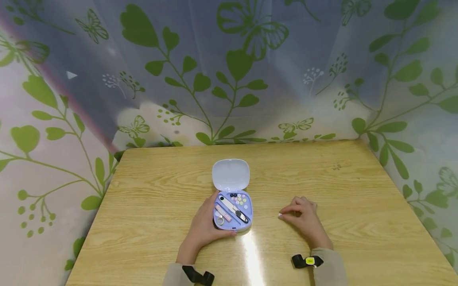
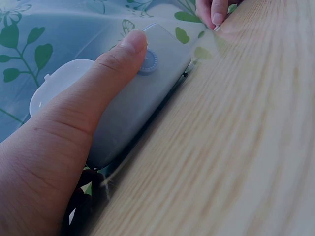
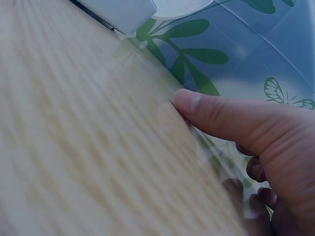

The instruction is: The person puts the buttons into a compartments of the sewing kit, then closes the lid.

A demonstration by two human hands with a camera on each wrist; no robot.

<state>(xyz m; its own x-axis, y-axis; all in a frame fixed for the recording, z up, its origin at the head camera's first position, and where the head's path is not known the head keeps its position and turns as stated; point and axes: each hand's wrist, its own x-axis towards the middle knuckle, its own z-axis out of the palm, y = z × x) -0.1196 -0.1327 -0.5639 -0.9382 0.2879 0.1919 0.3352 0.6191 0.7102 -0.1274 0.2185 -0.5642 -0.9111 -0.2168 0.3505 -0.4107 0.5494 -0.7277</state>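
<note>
A lilac sewing kit box (image 1: 249, 206) stands on the table with its pale lid (image 1: 230, 174) tipped back. My left hand (image 1: 203, 226) grips it, fingers along the left side and thumb across the front. Inside lie a pair of white-and-black thread snips (image 1: 233, 209), a pink-and-white strip (image 1: 223, 213), a ring-shaped metal piece (image 1: 220, 221) and several small buttons (image 1: 240, 200). To the right of the box, my right hand (image 1: 302, 216) pinches a small white button (image 1: 280, 215) between thumb and index finger, low over the table. In the right wrist view the thumb hides that button.
The wooden table (image 1: 161, 182) carries the box near its middle. A patterned curtain (image 1: 200, 79) with green leaves and butterflies hangs behind and on both sides. Black straps (image 1: 307, 261) sit at the wrists, over beige sleeves. Light glares on the tabletop before the box.
</note>
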